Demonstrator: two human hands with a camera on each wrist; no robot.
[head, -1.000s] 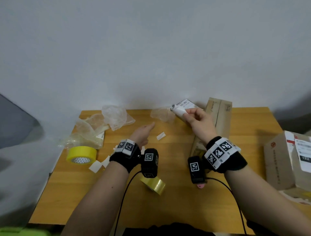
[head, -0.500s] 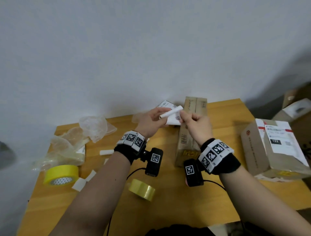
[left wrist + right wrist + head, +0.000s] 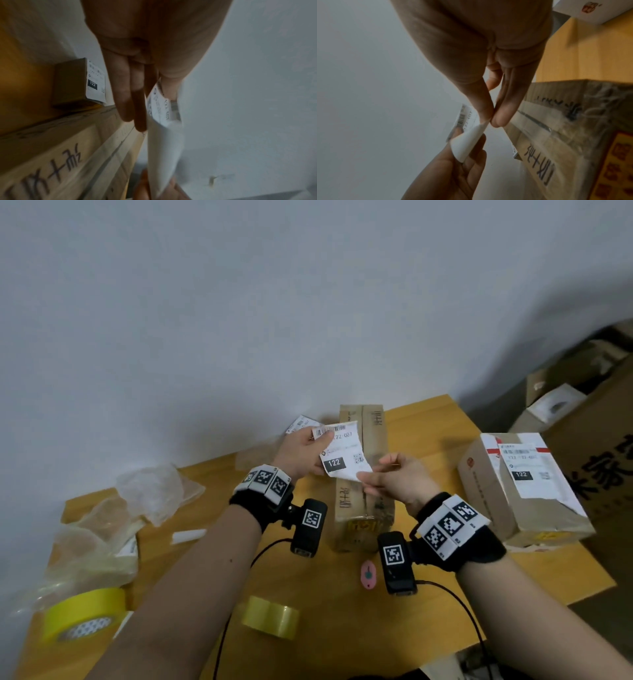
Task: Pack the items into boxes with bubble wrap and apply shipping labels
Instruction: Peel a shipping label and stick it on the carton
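Shipping label [image 3: 343, 451], wooden table [image 3: 428, 607], grey wall [image 3: 239, 302], possibly stacked cartons [image 3: 589, 419]

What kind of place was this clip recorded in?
Probably a small parcel-packing station: a wooden table against a plain wall, with a labelled box, tape rolls and stacked cartons beside it.

I see wooden table [image 3: 342, 638] across lower frame. On it: long box [image 3: 373, 508] at centre, labelled box [image 3: 513, 494] right, yellow tape roll [image 3: 82, 613] lower left, clear tape roll [image 3: 270, 616], pink cutter [image 3: 368, 574], crumpled plastic [image 3: 154, 491] left.
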